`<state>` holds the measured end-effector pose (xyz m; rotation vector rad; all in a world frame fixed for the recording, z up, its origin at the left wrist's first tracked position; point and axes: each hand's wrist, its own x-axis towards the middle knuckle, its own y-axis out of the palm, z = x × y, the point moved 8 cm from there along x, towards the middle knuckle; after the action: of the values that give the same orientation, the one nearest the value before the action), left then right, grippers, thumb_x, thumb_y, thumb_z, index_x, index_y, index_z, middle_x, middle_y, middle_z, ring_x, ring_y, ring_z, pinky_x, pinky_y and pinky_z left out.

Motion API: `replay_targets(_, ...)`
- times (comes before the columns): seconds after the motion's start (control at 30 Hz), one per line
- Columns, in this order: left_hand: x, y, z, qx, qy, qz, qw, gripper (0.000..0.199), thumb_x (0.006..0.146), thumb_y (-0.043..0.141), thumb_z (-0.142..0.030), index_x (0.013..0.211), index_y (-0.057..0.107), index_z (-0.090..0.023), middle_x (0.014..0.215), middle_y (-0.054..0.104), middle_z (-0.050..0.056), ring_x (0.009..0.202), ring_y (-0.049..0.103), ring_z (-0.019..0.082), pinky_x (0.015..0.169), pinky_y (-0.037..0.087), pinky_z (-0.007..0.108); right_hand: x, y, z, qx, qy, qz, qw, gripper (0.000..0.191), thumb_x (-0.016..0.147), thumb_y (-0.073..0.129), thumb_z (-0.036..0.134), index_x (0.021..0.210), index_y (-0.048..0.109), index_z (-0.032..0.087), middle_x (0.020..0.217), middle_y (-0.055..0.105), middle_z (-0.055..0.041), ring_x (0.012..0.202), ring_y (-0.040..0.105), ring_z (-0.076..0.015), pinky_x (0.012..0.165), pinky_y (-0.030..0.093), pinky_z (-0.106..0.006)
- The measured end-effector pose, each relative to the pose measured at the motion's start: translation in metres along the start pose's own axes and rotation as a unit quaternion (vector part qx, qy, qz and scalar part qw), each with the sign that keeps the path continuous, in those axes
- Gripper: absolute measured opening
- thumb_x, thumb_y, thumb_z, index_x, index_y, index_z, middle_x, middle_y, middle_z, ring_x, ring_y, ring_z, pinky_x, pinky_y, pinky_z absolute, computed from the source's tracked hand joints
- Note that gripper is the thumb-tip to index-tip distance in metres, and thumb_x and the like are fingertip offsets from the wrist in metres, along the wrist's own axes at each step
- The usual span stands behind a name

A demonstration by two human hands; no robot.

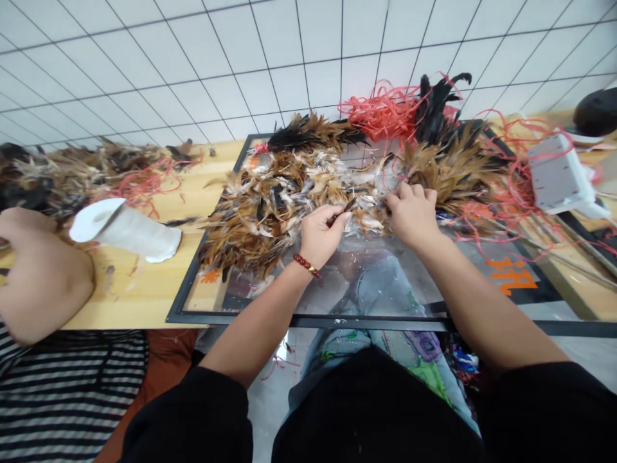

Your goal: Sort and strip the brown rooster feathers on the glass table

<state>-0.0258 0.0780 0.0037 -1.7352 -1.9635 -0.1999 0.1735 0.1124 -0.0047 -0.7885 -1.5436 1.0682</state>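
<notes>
My left hand (pixel 324 233), with a red bead bracelet at its wrist, is closed in a pinch on a small dark feather (pixel 350 203). To its right, my right hand (pixel 411 209) reaches into the feathers with its fingers bent down. Its fingertips are hidden among the plumes, so what they hold cannot be made out. A wide heap of brown and white feathers (pixel 284 206) spreads under and left of my hands. Beyond my right hand lies a bundle of brown feathers (pixel 448 167), with black feathers (pixel 436 106) standing behind it.
A black-framed glass panel (pixel 299 319) lies beneath the feathers. Pink plastic string (pixel 385 112) is tangled at the back. A white box-like object (pixel 556 173) stands at right. At left are a white roll (pixel 139 228), more feathers (pixel 62 170) and a co-worker's arm (pixel 45 276). A tiled wall (pixel 216 58) rises behind.
</notes>
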Motion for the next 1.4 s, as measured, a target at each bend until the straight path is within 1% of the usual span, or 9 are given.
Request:
replay_targets(0.2,0.002,-0.001,0.018,-0.084,-0.119,-0.018,0.989,0.016,0.078,0.075,-0.028,0.070,0.066,-0.017,0.059,0.055,-0.004,0.052,0.050,0.008,0.052,0.042,0.022,-0.003,-0.017,-0.004,0.136,0.019,-0.073,0.988,0.021,0.091,0.047,0.023,0.093,0.067,0.021,0.096,0.067,-0.0102,0.098,0.053,-0.0290,0.087,0.031,-0.046)
replay_targets(0.3,0.004,-0.004,0.023,-0.131,-0.166,-0.047,0.976,0.014,0.076,0.077,-0.026,0.073,0.066,-0.017,0.061,0.058,-0.004,0.050,0.052,0.007,0.051,0.045,0.020,-0.007,-0.019,-0.002,0.190,-0.015,-0.087,0.978,0.020,0.087,0.049,0.021,0.096,0.067,0.022,0.093,0.067,-0.0082,0.095,0.056,-0.0284,0.086,0.032,-0.046)
replay_targets(0.43,0.004,-0.008,0.025,-0.148,-0.205,-0.065,0.965,0.014,0.078,0.076,-0.024,0.073,0.065,-0.018,0.058,0.058,-0.005,0.049,0.052,0.005,0.050,0.044,0.017,-0.011,-0.027,-0.009,0.200,-0.016,-0.140,0.970,0.029,0.085,0.051,0.019,0.109,0.067,0.025,0.106,0.070,-0.0096,0.098,0.058,-0.0304,0.087,0.033,-0.049)
replay_targets(0.53,0.004,-0.008,0.025,-0.156,-0.211,-0.062,0.963,0.016,0.081,0.075,-0.024,0.071,0.065,-0.018,0.062,0.063,-0.004,0.049,0.050,0.004,0.049,0.044,0.016,-0.012,-0.033,-0.015,0.238,0.004,-0.168,0.956,0.022,0.089,0.053,0.026,0.105,0.068,0.025,0.103,0.071,-0.0102,0.097,0.061,-0.0303,0.086,0.036,-0.049)
replay_targets(0.67,0.004,-0.007,0.027,-0.165,-0.222,-0.054,0.959,0.015,0.081,0.074,-0.022,0.071,0.065,-0.017,0.062,0.063,-0.004,0.048,0.049,0.003,0.048,0.043,0.016,-0.013,-0.031,0.007,0.259,-0.078,-0.119,0.955,0.015,0.090,0.057,0.032,0.091,0.070,0.026,0.095,0.073,-0.0065,0.097,0.061,-0.0294,0.087,0.036,-0.049)
replay_targets(0.83,0.004,-0.006,0.027,-0.168,-0.229,-0.047,0.958,0.016,0.081,0.076,-0.026,0.074,0.065,-0.017,0.064,0.065,-0.004,0.049,0.051,0.003,0.050,0.045,0.017,-0.017,-0.020,0.031,0.245,-0.162,-0.062,0.954,0.012,0.087,0.060,0.029,0.090,0.071,0.027,0.106,0.074,-0.0040,0.111,0.055,-0.0321,0.093,0.030,-0.053)
replay_targets(1.1,-0.008,0.012,0.024,-0.229,-0.322,0.042,0.918,0.021,0.084,0.075,-0.029,0.075,0.065,-0.014,0.074,0.073,0.002,0.061,0.065,0.006,0.058,0.053,0.018,-0.019,-0.044,0.027,0.224,-0.131,-0.123,0.958,0.025,0.098,0.044,0.021,0.092,0.067,0.029,0.090,0.073,-0.0017,0.109,0.058,-0.0288,0.098,0.027,-0.058)
replay_targets(1.23,-0.019,0.027,0.025,-0.228,-0.374,0.114,0.892,0.015,0.086,0.073,-0.020,0.075,0.067,-0.011,0.070,0.072,0.004,0.058,0.067,0.008,0.056,0.053,0.020,-0.021,-0.048,0.040,0.217,-0.148,-0.097,0.960,0.027,0.102,0.040,0.028,0.093,0.065,0.030,0.086,0.070,-0.0027,0.109,0.059,-0.0284,0.103,0.027,-0.059)
replay_targets(1.4,-0.024,0.034,0.024,-0.222,-0.385,0.146,0.884,0.013,0.085,0.075,-0.018,0.077,0.068,-0.010,0.065,0.069,0.002,0.057,0.068,0.009,0.056,0.053,0.021,-0.021,-0.051,0.051,0.244,-0.146,-0.050,0.957,0.029,0.103,0.039,0.043,0.093,0.064,0.031,0.084,0.067,-0.0040,0.111,0.058,-0.0294,0.110,0.026,-0.061)
